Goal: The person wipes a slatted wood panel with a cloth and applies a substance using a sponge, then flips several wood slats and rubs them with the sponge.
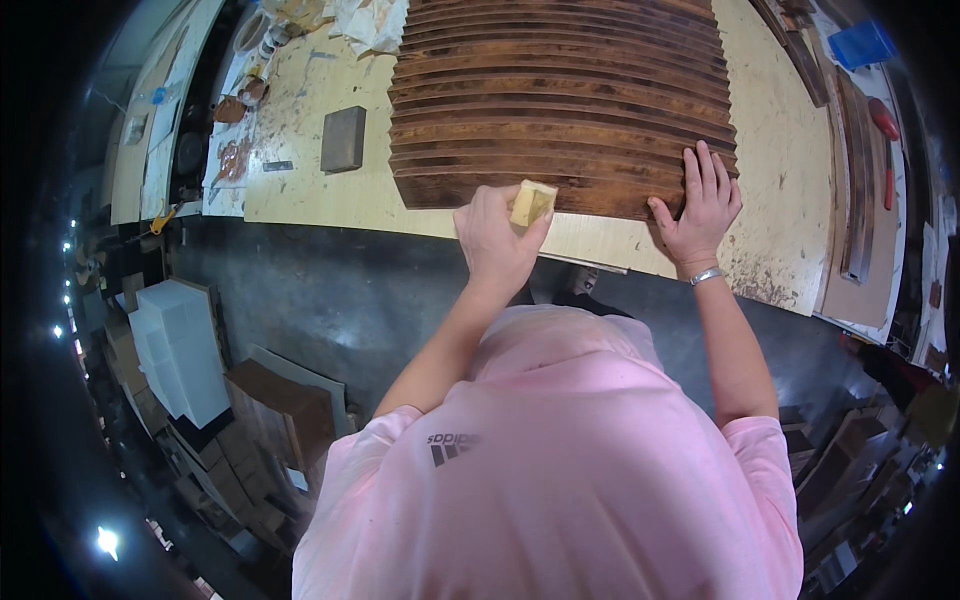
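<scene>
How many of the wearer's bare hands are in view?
2: the left hand holds a yellow block; the right hand rests at the ridged brown panel's near right corner.

I see a pale yellow table (310,205), blotched with brown stains (768,262). A ridged brown wood panel (560,115) lies across its middle; left of it sit a grey block (343,139), a small flat strip (277,166) and, farther back, a crumpled whitish sheet (374,22).

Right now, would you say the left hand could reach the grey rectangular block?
Probably yes: nothing covers the grey rectangular block or bars its near side, though the left hand holds a small yellow pad.
</scene>
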Demonstrator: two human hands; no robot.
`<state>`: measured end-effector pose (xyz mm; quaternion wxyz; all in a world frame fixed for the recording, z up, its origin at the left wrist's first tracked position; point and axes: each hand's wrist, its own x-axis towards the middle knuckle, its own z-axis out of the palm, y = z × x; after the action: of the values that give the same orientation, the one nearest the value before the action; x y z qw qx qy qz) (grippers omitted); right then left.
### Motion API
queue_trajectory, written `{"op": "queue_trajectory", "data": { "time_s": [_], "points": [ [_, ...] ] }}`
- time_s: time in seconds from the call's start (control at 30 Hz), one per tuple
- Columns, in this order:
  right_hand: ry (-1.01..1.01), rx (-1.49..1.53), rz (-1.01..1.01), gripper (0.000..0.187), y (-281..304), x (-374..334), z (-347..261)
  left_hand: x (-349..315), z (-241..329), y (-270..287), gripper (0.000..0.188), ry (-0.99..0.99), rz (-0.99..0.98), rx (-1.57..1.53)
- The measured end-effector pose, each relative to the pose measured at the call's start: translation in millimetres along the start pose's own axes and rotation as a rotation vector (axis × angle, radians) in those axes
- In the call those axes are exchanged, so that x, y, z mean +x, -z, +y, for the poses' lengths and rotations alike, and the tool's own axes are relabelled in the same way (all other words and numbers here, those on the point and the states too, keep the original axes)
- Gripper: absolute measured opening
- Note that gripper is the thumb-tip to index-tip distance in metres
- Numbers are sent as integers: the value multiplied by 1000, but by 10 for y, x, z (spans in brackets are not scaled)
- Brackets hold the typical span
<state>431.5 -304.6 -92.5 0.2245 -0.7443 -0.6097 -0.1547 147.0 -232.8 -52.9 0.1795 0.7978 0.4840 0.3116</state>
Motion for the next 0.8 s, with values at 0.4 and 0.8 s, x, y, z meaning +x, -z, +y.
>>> {"op": "queue_trajectory", "data": {
  "time_s": [0.4, 0.8],
  "points": [
    [-15, -7, -16, 83, 19, -2, 2, 78, -162, 39, 39, 219, 108, -3],
    [-10, -8, -11, 82, 2, -6, 16, 207, -883, 488, 40, 461, 320, 135]
  ]
}}
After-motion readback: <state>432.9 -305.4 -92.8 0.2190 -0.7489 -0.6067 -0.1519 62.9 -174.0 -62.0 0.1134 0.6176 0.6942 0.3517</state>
